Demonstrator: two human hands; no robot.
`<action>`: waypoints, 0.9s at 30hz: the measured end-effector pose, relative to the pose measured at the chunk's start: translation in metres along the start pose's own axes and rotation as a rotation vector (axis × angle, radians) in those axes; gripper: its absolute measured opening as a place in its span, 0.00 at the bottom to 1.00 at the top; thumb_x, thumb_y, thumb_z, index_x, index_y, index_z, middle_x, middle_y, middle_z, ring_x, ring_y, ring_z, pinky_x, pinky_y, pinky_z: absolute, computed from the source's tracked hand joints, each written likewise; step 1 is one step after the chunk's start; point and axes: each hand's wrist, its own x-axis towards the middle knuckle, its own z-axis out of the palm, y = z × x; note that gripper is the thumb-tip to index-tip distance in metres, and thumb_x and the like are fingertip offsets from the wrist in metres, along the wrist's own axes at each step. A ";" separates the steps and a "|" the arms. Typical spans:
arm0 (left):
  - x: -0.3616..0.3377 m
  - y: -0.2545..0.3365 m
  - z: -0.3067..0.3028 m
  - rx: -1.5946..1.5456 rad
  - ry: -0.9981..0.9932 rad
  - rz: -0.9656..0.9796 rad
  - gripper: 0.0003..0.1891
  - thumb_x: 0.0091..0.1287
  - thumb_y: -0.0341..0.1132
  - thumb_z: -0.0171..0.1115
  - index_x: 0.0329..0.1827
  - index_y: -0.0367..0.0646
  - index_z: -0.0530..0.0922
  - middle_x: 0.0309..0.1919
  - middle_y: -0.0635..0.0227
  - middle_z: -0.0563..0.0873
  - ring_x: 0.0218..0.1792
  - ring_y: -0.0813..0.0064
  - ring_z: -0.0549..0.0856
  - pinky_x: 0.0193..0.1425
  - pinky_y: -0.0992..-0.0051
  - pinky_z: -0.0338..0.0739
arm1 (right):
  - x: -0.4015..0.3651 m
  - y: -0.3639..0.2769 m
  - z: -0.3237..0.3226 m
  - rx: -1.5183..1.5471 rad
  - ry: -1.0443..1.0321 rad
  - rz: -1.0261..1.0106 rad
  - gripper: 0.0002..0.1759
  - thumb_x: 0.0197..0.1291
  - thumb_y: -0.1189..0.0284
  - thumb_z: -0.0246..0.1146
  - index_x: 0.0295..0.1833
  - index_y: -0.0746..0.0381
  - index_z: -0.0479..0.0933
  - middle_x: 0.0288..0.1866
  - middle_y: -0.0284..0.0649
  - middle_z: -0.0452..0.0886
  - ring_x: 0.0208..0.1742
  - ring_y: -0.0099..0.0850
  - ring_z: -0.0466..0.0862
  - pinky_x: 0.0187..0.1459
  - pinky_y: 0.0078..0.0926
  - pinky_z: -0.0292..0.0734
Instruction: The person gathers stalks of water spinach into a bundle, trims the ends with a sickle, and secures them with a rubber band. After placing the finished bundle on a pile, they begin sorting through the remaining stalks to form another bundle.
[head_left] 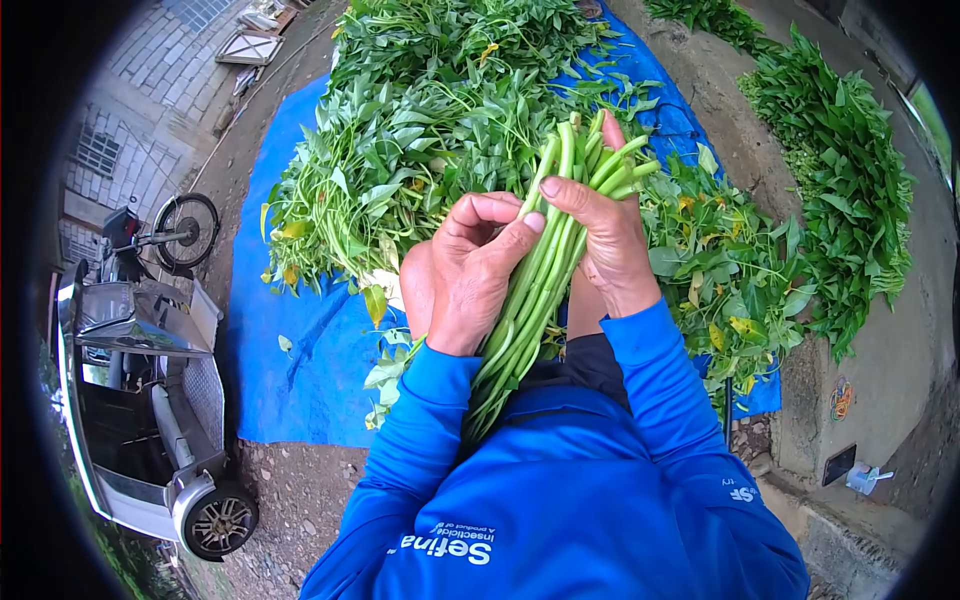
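Observation:
A bundle of long green stems (545,275) lies across my lap, cut ends pointing up and away from me. My right hand (615,235) is wrapped round it near the cut ends, thumb across the front and a finger showing behind. On the bundle's left side my left hand (475,260) pinches a stem between thumb and forefinger. Just beyond my hands, a large heap of leafy greens (410,150) rests on a blue tarp (290,370). Leaves with some yellow ones (735,270) lie to the right of my right hand.
A row of bundled greens (850,200) lines the concrete ledge (800,390) at right. At left stand a motorcycle with a sidecar (150,400). A small white cup (862,478) sits at lower right. Gravel ground (300,490) borders the tarp.

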 end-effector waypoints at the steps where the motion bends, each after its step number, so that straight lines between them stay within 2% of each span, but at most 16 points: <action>1: 0.002 0.001 0.001 -0.036 -0.005 -0.070 0.08 0.69 0.24 0.78 0.44 0.41 0.85 0.50 0.68 0.88 0.48 0.78 0.87 0.57 0.75 0.82 | 0.001 0.001 -0.002 -0.002 0.000 0.016 0.64 0.61 0.83 0.75 0.92 0.60 0.39 0.64 0.46 0.80 0.54 0.35 0.88 0.55 0.36 0.90; 4: 0.015 -0.013 -0.011 -0.054 -0.158 -0.160 0.07 0.69 0.25 0.78 0.45 0.40 0.87 0.51 0.68 0.88 0.49 0.77 0.87 0.57 0.74 0.83 | -0.005 -0.011 0.002 -0.004 0.035 0.095 0.64 0.61 0.83 0.75 0.93 0.59 0.39 0.59 0.46 0.81 0.50 0.34 0.89 0.52 0.35 0.90; 7: 0.017 -0.016 -0.010 -0.074 -0.208 -0.223 0.04 0.71 0.25 0.77 0.42 0.39 0.88 0.52 0.69 0.88 0.51 0.79 0.87 0.61 0.75 0.82 | -0.003 -0.012 -0.002 -0.032 0.057 0.065 0.63 0.59 0.83 0.73 0.92 0.58 0.41 0.59 0.46 0.81 0.47 0.33 0.88 0.52 0.35 0.90; 8: 0.012 -0.012 -0.008 -0.069 -0.178 -0.265 0.26 0.66 0.35 0.84 0.63 0.36 0.84 0.59 0.60 0.88 0.58 0.69 0.88 0.68 0.69 0.82 | -0.006 -0.014 -0.002 -0.054 0.083 0.084 0.61 0.57 0.84 0.71 0.92 0.59 0.43 0.60 0.45 0.80 0.49 0.31 0.87 0.52 0.33 0.89; 10: 0.001 -0.005 0.002 0.513 -0.249 0.098 0.49 0.58 0.43 0.88 0.78 0.34 0.68 0.62 0.51 0.87 0.60 0.58 0.89 0.71 0.65 0.81 | 0.000 -0.004 -0.004 -0.082 0.117 0.028 0.61 0.57 0.84 0.70 0.91 0.60 0.44 0.61 0.45 0.80 0.51 0.31 0.87 0.53 0.33 0.89; 12: -0.001 0.000 0.008 0.919 -0.444 0.177 0.79 0.45 0.48 0.94 0.90 0.33 0.39 0.77 0.40 0.74 0.77 0.50 0.77 0.79 0.62 0.74 | -0.001 -0.007 0.003 -0.023 0.159 0.021 0.60 0.56 0.87 0.69 0.90 0.62 0.45 0.60 0.44 0.79 0.53 0.32 0.86 0.52 0.34 0.89; 15: 0.006 -0.002 0.004 0.771 -0.374 -0.049 0.73 0.47 0.44 0.91 0.89 0.31 0.45 0.74 0.41 0.77 0.76 0.52 0.79 0.78 0.64 0.75 | 0.003 -0.009 0.008 -0.026 0.159 0.005 0.60 0.55 0.88 0.69 0.90 0.62 0.44 0.60 0.44 0.79 0.52 0.32 0.86 0.52 0.34 0.89; 16: 0.005 -0.003 0.006 0.813 -0.349 -0.047 0.70 0.49 0.40 0.89 0.89 0.30 0.45 0.73 0.41 0.78 0.74 0.53 0.81 0.75 0.62 0.78 | 0.003 -0.008 0.009 -0.048 0.146 -0.008 0.60 0.55 0.87 0.69 0.90 0.64 0.44 0.59 0.44 0.80 0.51 0.31 0.86 0.51 0.33 0.88; 18: -0.003 0.005 0.015 1.251 -0.165 0.247 0.68 0.50 0.39 0.87 0.89 0.29 0.46 0.72 0.43 0.79 0.71 0.55 0.83 0.71 0.62 0.80 | 0.009 -0.007 0.017 -0.070 0.160 -0.043 0.59 0.55 0.87 0.69 0.89 0.65 0.45 0.57 0.43 0.80 0.50 0.31 0.86 0.51 0.32 0.88; 21: -0.001 0.015 0.016 1.234 -0.079 0.409 0.61 0.53 0.39 0.83 0.87 0.31 0.53 0.65 0.49 0.85 0.62 0.59 0.88 0.65 0.64 0.84 | 0.018 -0.016 0.034 -0.092 0.082 -0.101 0.58 0.54 0.87 0.71 0.87 0.69 0.47 0.55 0.42 0.81 0.49 0.29 0.86 0.50 0.31 0.87; 22: 0.005 0.020 0.008 1.063 -0.161 0.258 0.58 0.55 0.39 0.82 0.86 0.32 0.55 0.63 0.50 0.87 0.62 0.57 0.89 0.66 0.64 0.83 | 0.023 -0.016 0.041 -0.129 0.061 -0.128 0.54 0.55 0.87 0.70 0.86 0.66 0.52 0.55 0.42 0.81 0.48 0.30 0.87 0.49 0.32 0.88; 23: 0.012 0.031 0.004 0.837 -0.305 0.120 0.47 0.56 0.38 0.80 0.78 0.34 0.66 0.57 0.57 0.89 0.55 0.62 0.90 0.61 0.66 0.84 | 0.025 -0.015 0.049 -0.165 0.043 -0.159 0.51 0.56 0.87 0.70 0.84 0.64 0.56 0.55 0.41 0.81 0.47 0.30 0.87 0.48 0.33 0.90; 24: 0.018 0.042 0.001 0.618 -0.414 -0.043 0.37 0.57 0.36 0.78 0.70 0.36 0.77 0.52 0.64 0.91 0.49 0.67 0.91 0.57 0.68 0.84 | 0.028 -0.014 0.058 -0.212 0.013 -0.215 0.52 0.55 0.87 0.73 0.84 0.67 0.55 0.55 0.42 0.81 0.48 0.30 0.87 0.49 0.32 0.89; 27: 0.027 0.052 -0.028 0.526 -0.408 -0.123 0.20 0.56 0.32 0.76 0.52 0.37 0.85 0.42 0.68 0.90 0.41 0.74 0.87 0.49 0.70 0.82 | 0.039 -0.006 0.087 -0.440 -0.007 -0.245 0.56 0.53 0.85 0.77 0.84 0.71 0.52 0.55 0.42 0.81 0.50 0.31 0.87 0.53 0.31 0.88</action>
